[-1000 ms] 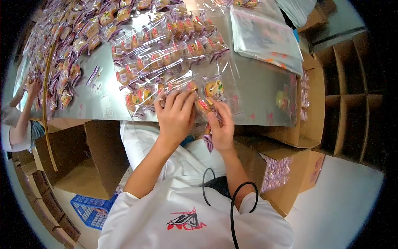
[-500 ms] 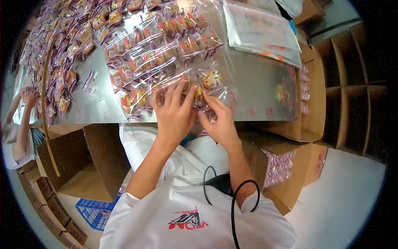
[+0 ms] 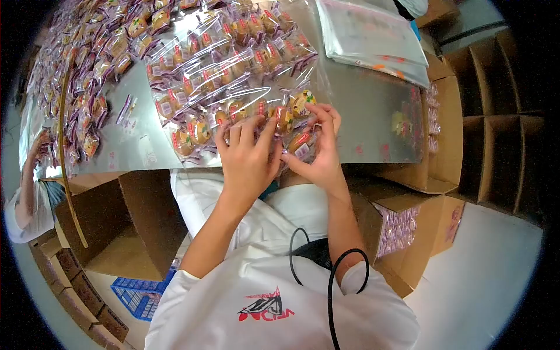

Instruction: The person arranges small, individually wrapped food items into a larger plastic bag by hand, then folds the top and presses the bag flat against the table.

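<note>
A large clear plastic bag [image 3: 233,90] lies on the metal table with rows of individually wrapped pastries [image 3: 259,58] in it. My left hand [image 3: 248,151] rests over the near row, fingers spread on the film and pastries, gripping nothing that I can see. Beside it, my right hand [image 3: 324,154] curls around a wrapped pastry [image 3: 301,144] with a red label at the bag's near right corner, thumb low and fingers along its far side. Another wrapped pastry [image 3: 303,104] with a yellow print sits just beyond those fingers.
A heap of wrapped pastries [image 3: 87,76] covers the table's left side. Flat clear bags [image 3: 373,44] are stacked at the back right. Cardboard boxes [image 3: 446,134] stand right of and below the table, and a blue crate [image 3: 134,297] lower left. Another person's arm [image 3: 32,169] reaches in at far left.
My right hand has spread its fingers outward and up around the near-corner pastry, which shows more clearly now. My left hand stays almost in place on the near row.
</note>
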The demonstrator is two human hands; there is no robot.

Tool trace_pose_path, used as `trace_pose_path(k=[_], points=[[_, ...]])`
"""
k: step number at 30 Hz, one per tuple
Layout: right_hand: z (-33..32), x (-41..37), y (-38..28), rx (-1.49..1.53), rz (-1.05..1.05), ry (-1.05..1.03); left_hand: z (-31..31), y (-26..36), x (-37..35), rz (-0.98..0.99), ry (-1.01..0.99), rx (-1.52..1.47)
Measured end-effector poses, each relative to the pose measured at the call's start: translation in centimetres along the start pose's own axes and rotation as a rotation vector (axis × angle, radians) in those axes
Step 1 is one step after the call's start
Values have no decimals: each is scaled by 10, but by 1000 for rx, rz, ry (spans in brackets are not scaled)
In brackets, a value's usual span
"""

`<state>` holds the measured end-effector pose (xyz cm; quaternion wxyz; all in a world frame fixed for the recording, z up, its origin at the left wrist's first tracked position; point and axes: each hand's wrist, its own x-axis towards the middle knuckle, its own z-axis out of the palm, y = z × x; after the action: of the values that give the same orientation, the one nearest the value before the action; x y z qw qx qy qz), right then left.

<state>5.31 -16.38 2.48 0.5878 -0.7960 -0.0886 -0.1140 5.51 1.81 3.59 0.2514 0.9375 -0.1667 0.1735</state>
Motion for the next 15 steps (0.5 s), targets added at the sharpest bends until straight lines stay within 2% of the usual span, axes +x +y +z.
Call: trace_pose_path(k=[2, 5, 8, 11, 14, 15], points=[[-2, 4, -3, -112, -65, -50, -5, -1, 2, 29, -17, 25], [0, 2, 11, 123, -95, -63, -8, -8, 6, 106, -106, 13], [3, -1, 17, 211, -119, -56, -6, -8, 4, 82, -143, 11], [17, -4, 10, 300, -93, 43, -5, -6, 6, 82, -89, -19], [10, -1, 3, -248, -139, -24, -1, -13, 5, 104, -68, 58], [9, -2, 1, -352, -143, 27, -2, -13, 6, 95, -57, 46]])
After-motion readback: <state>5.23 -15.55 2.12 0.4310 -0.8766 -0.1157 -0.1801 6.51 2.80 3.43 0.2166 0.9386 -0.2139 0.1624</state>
